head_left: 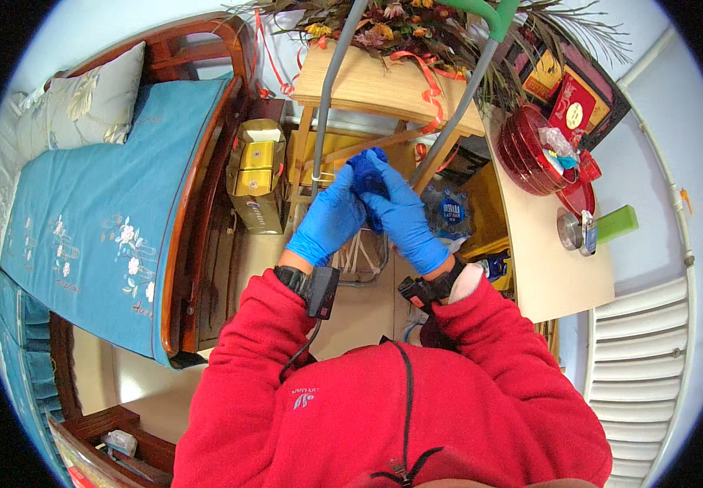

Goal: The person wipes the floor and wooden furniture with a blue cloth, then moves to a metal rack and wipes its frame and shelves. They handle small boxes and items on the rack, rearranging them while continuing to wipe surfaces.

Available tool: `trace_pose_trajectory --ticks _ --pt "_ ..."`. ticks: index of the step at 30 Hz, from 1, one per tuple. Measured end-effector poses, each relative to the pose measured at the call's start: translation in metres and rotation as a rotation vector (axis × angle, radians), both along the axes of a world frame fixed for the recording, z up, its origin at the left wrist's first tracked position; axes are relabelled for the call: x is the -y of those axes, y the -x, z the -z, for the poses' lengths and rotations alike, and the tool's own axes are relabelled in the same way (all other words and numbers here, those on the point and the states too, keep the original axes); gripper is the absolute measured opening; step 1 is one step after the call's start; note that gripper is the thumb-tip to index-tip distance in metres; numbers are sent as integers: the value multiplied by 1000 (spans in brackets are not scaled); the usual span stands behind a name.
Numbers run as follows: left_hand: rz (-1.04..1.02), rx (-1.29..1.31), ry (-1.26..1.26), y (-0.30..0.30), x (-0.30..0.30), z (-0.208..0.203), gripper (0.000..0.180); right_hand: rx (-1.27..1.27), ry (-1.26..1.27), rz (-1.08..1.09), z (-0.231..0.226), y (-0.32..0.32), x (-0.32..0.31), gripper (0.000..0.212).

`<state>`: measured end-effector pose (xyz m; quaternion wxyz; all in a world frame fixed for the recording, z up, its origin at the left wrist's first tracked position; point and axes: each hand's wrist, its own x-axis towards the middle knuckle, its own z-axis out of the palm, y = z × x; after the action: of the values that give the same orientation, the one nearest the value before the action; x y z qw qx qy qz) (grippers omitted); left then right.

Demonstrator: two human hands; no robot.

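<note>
My left hand [333,221] and my right hand [404,218], both in bright blue gloves, meet in front of me at the middle of the head view. Between them is a crumpled dark blue cloth [365,174], bunched up, with the fingers of both hands closed round it. Part of the cloth is hidden by the gloves. Just beyond the hands rises a grey tubular frame [331,89] with a green handle [498,19]; its two bars stand on either side of them. Whether the cloth touches the frame I cannot tell.
A wooden bench [359,77] with dried flowers [380,32] is ahead. At left are a wooden sofa with a blue cushion [115,220] and a paper bag [258,183] of yellow boxes. Red trays [522,154] stand on the right-hand table [563,281], near a white radiator [637,358].
</note>
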<state>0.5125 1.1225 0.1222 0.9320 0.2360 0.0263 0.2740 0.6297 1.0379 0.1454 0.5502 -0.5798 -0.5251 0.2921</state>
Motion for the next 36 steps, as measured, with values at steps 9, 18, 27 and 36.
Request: trace_pose_trajectory --ticks 9,18,27,36 --pt "-242 -193 -112 6 -19 15 49 359 -342 392 -92 -75 -58 27" --pt "-223 -164 -135 4 -20 18 49 1111 52 47 -100 -113 -137 38" --pt "-243 -164 -108 2 -20 17 44 1280 163 375 -92 -142 -162 56" --pt "-308 -164 -144 1 -21 13 54 967 -406 371 -126 -69 -71 35"
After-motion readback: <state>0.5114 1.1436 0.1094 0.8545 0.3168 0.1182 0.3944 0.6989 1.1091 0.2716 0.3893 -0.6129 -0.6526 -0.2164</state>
